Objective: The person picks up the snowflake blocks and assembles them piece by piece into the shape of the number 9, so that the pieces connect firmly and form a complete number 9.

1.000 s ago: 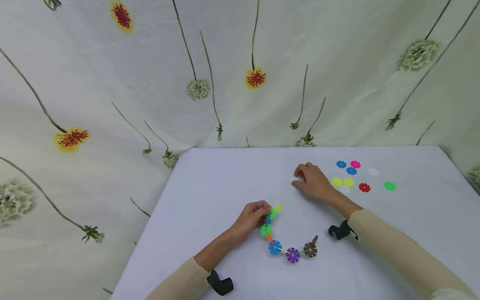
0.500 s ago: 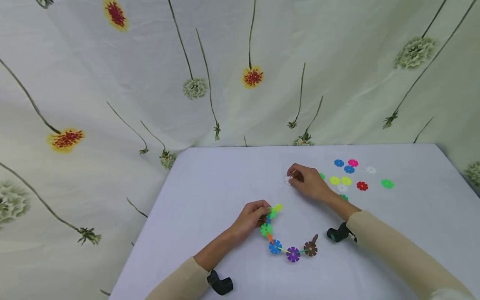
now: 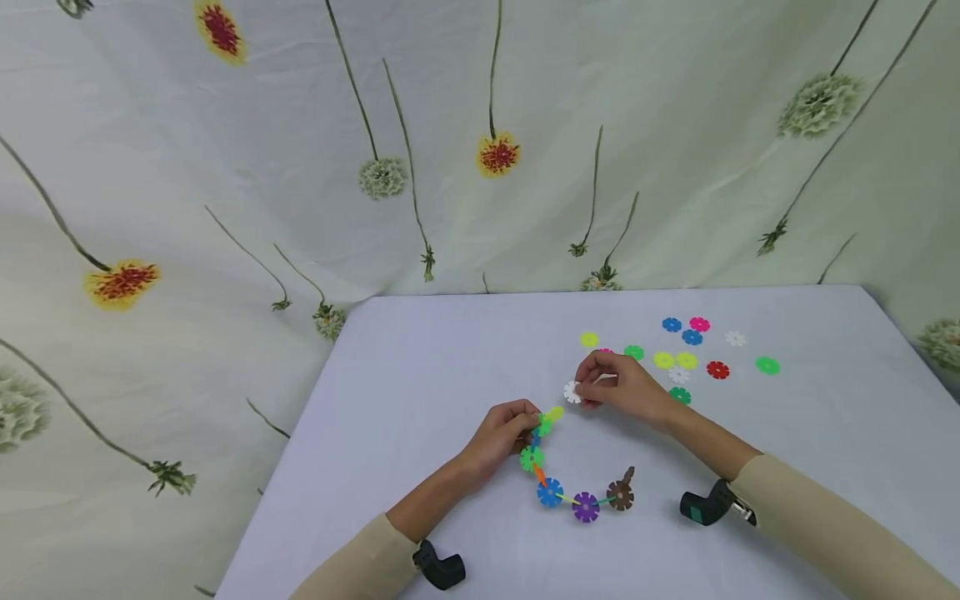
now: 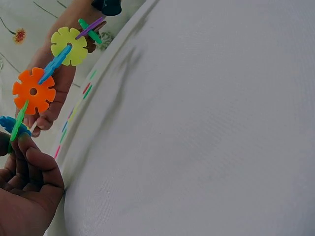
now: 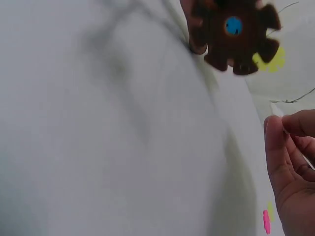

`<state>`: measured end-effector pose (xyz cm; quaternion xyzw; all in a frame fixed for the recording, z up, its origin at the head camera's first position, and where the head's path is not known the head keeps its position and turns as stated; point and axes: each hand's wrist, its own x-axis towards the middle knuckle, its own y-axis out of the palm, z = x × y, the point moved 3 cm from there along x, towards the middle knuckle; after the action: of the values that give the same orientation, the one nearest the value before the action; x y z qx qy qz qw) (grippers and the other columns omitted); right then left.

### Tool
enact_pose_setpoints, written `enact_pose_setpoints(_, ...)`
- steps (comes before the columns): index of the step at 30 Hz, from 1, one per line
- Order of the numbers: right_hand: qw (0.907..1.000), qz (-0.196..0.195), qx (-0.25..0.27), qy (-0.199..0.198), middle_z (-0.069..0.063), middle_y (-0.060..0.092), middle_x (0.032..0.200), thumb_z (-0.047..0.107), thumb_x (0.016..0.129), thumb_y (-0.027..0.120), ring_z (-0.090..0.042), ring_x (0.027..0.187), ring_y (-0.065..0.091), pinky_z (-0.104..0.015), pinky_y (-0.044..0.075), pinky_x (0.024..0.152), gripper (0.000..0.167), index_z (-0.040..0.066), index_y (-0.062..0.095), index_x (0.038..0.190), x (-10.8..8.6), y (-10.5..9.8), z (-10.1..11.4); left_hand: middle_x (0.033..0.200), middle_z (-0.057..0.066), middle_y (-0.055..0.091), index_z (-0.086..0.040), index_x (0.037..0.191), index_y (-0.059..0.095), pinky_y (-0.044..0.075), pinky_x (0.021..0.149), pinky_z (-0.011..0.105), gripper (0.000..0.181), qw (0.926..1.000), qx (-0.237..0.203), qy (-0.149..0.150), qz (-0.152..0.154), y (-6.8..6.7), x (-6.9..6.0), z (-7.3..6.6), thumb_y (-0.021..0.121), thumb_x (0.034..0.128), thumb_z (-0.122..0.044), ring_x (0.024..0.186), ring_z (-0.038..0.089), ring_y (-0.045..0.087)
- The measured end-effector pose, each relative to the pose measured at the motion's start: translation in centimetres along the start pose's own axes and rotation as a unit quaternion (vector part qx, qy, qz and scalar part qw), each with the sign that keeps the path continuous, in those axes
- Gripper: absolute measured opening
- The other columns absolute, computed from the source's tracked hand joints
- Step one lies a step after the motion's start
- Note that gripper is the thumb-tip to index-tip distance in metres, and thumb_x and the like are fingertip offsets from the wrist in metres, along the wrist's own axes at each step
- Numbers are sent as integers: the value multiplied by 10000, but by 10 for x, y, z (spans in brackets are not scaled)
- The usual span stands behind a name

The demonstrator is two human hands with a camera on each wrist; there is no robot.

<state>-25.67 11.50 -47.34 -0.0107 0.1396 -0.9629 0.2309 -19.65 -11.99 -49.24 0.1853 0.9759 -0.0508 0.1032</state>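
Observation:
A chain of slotted flower-shaped plastic discs, in green, blue, orange, yellow, purple and brown, hangs from my left hand (image 3: pixel 501 442). Thumb and fingers pinch its upper end, just below a yellow disc (image 3: pixel 554 413); part of that end is hidden. Lower along the curve come a purple disc (image 3: pixel 586 507) and a brown disc (image 3: pixel 620 497). My right hand (image 3: pixel 628 390) pinches a white disc (image 3: pixel 572 392) at its edge, close to the chain's yellow end but apart from it. In the left wrist view, an orange disc (image 4: pixel 22 91) shows linked above my left fingers.
Loose discs lie spread over the back right of the white table (image 3: pixel 420 358), among them a red disc (image 3: pixel 717 370), a green disc (image 3: pixel 767 366) and a blue disc (image 3: pixel 672 325). A flowered cloth (image 3: pixel 300 150) hangs behind. Each wrist carries a black camera (image 3: pixel 441 568).
My right hand has come toward me and nearer my left hand, bringing the white disc. A loose yellow disc and a pink one behind it are now uncovered. The left hand keeps its place.

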Motion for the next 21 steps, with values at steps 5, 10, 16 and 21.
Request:
enact_pose_setpoints(5,9988,302,390,17,-172,677,1017,140,1026,720,-219,878,784,-310,664,824,293,-19,645,1261,-13,6,6,823,-49,527,26,1081,627,462,689,179,230,10000,30,-13,23,0,0,-1,531,1075,-183,779,88,499)
enact_pose_setpoints(10,9979,344,548,-18,-149,685,998,160,1032,719,-207,844,778,-304,662,818,273,-3,684,1247,-19,11,6,819,-49,529,31,1087,628,465,689,179,246,10000,74,4,36,1,0,0,540,1074,-198,775,88,501)
enact_pose_setpoints(16,9964,441,727,-69,-128,679,968,127,1029,715,-208,840,785,-319,666,816,255,-36,677,1222,-22,13,5,767,-64,521,49,1054,622,435,656,186,223,9997,166,184,53,4,1,0,565,1066,-166,715,60,486)
enact_pose_setpoints(21,9964,414,740,-36,-127,705,968,124,1027,718,-165,826,786,-305,664,815,249,-56,683,1195,-24,13,5,757,-61,529,48,1067,632,426,662,184,210,9980,451,438,61,7,-1,-4,574,1082,-153,695,57,483)
